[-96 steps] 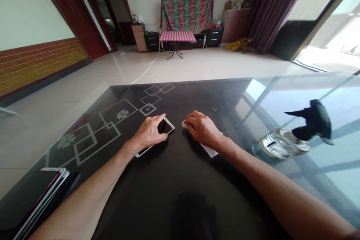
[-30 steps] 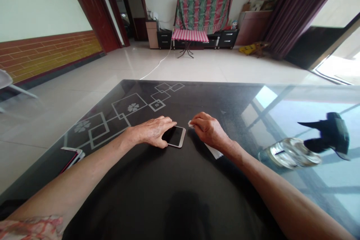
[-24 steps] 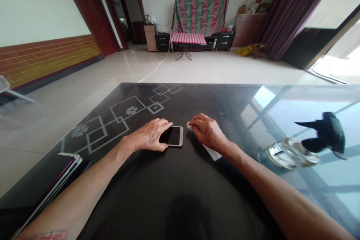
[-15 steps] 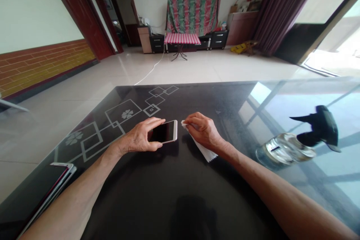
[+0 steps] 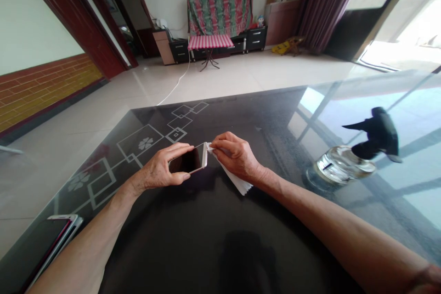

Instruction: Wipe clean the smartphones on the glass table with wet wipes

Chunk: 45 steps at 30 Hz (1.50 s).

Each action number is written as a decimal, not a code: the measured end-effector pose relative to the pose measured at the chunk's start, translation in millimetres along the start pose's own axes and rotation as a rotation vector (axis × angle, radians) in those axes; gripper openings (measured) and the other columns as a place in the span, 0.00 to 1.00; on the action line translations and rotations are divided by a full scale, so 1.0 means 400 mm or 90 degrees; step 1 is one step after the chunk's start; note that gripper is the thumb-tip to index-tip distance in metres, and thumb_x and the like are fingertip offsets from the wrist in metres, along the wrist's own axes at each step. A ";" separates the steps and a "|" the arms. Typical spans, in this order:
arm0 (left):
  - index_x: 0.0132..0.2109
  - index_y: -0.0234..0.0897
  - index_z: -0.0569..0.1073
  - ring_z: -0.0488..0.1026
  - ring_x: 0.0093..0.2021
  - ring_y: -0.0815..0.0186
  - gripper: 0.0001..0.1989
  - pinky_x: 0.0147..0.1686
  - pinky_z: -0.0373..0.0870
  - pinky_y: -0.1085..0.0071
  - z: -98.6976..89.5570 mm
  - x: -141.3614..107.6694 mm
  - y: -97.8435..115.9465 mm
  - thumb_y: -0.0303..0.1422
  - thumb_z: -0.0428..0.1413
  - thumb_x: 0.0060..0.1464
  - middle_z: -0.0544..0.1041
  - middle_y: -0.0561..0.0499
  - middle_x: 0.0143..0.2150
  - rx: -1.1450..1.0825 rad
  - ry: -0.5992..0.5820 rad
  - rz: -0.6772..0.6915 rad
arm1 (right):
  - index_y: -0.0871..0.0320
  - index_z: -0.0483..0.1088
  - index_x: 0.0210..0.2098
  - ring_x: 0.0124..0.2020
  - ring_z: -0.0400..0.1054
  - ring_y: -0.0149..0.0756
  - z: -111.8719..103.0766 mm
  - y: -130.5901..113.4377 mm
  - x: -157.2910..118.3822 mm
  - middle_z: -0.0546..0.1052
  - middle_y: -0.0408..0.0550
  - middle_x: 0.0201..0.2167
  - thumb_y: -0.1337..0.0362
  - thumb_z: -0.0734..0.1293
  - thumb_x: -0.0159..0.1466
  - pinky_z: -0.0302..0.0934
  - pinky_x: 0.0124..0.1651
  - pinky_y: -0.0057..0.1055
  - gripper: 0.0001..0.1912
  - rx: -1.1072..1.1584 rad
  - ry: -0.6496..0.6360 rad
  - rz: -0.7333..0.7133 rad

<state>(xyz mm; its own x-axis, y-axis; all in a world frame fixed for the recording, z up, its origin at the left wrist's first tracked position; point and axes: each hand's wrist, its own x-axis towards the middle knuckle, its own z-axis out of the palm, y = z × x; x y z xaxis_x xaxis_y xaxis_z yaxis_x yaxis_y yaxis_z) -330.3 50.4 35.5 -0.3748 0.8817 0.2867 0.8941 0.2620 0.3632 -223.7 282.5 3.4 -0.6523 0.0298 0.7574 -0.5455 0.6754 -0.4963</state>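
Observation:
A white-edged phone [image 5: 188,161] with a dark screen is held by its sides between the thumb and fingers of my left hand [image 5: 163,165]. My right hand [image 5: 237,156] pinches a white cloth [image 5: 239,183], whose crumpled tip touches the phone's right end. The rest of the cloth hangs below my right palm, its zigzag edge showing. Both hands are over the dark glossy table [image 5: 165,239]. To the right stands a clear spray bottle [image 5: 344,164] with a black trigger head [image 5: 379,135].
A stack of devices [image 5: 51,243] lies at the table's left edge, beside my left forearm. Beyond the table are a small table with a striped top [image 5: 210,42], a cloth-covered item [image 5: 220,7] and low black drawers [image 5: 256,38].
My right hand has brought the cloth's tip against the phone's end, closing the gap between them. The whole view has shifted and tilted a little.

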 end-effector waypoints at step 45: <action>0.61 0.36 0.67 0.70 0.58 0.51 0.36 0.61 0.64 0.53 -0.016 -0.006 -0.001 0.37 0.62 0.43 0.73 0.42 0.58 -0.118 0.055 -0.071 | 0.54 0.74 0.43 0.44 0.71 0.33 -0.020 -0.109 0.007 0.75 0.49 0.42 0.71 0.63 0.66 0.68 0.46 0.29 0.10 0.077 -0.022 -0.116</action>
<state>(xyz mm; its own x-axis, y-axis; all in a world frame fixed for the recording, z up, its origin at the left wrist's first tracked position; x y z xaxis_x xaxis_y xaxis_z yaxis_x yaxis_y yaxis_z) -331.2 45.8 40.3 -0.4958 0.8124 0.3069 0.7885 0.2730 0.5511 -197.5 258.9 30.6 -0.5534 -0.1113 0.8255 -0.7141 0.5735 -0.4014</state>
